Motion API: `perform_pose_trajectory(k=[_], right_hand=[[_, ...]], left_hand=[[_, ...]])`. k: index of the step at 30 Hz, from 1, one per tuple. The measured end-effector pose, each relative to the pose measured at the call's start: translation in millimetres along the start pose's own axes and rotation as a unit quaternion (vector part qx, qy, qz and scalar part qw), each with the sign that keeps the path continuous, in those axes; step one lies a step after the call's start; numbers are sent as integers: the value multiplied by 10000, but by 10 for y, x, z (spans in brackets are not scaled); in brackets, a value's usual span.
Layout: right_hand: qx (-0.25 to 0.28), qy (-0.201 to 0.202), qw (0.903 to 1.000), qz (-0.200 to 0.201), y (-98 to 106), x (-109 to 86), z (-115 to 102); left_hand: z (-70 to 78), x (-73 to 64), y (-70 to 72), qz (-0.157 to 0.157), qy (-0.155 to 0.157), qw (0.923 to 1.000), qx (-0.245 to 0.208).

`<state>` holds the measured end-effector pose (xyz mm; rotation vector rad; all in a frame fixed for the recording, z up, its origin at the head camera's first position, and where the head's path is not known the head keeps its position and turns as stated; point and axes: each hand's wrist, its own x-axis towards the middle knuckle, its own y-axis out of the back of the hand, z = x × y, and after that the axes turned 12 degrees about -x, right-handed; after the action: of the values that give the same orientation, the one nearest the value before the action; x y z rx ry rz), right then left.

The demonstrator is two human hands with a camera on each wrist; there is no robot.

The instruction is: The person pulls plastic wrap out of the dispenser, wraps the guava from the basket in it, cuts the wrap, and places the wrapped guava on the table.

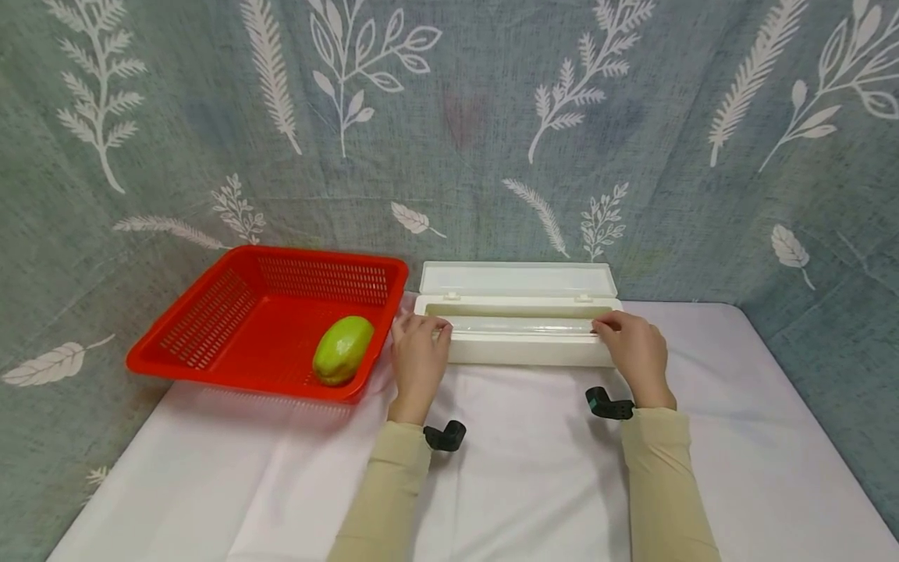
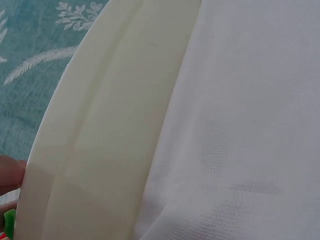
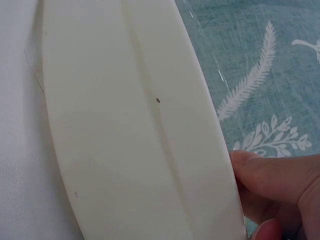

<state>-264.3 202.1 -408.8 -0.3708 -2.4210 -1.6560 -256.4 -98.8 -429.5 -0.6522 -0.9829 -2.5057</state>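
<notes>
A long white plastic wrap dispenser (image 1: 530, 351) stands at the back of the table with its lid (image 1: 520, 279) raised. Inside lies a clear, shiny roll of plastic wrap (image 1: 520, 324). At the dispenser's left end, my left hand (image 1: 420, 355) pinches the wrap's edge between thumb and forefinger. My right hand (image 1: 641, 355) pinches it the same way at the right end. In the right wrist view, the thumb (image 3: 275, 175) is right at the dispenser's upper rim, and clear film glints beyond it. The left wrist view shows mostly the dispenser's front wall (image 2: 115, 130).
A red slotted basket (image 1: 246, 336) stands left of the dispenser, close beside my left hand. In it lies a yellow-green fruit (image 1: 342, 350), oval and smooth. White cloth (image 1: 520, 468) covers the table, and a patterned grey-green curtain (image 1: 463, 156) hangs behind the dispenser.
</notes>
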Motion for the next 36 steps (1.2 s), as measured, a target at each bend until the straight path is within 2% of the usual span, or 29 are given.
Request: perform_pose_trajectory(k=[9,18,24,27,28,31,34,35,36], right_hand=[[118,-50,9994,326,-19,-6,-6],[495,-189,9985,150,7,3,12],[740,-18,9964,406,5,27,55],[602,65,9953,754,-310,163,337],[825,130,9940,709,-332,171,365],[603,117,9934,970,-663,301,628],[633,8,9943,853,-701,318,649],[391,-101,9950,910,-795,357,717],[433,-107,9952,867,-805,359,727]], left_hand=[[34,-2,11,-63,-172,9995,249],[25,8,25,-82,-334,9991,242],[21,29,42,-89,-454,9976,510],[17,33,50,-47,-540,9964,653],[13,32,51,-13,-566,9962,668],[0,29,53,83,-620,9959,649],[-7,29,46,131,-645,9959,615],[-6,31,45,134,-657,9959,613],[-3,31,45,138,-680,9957,609]])
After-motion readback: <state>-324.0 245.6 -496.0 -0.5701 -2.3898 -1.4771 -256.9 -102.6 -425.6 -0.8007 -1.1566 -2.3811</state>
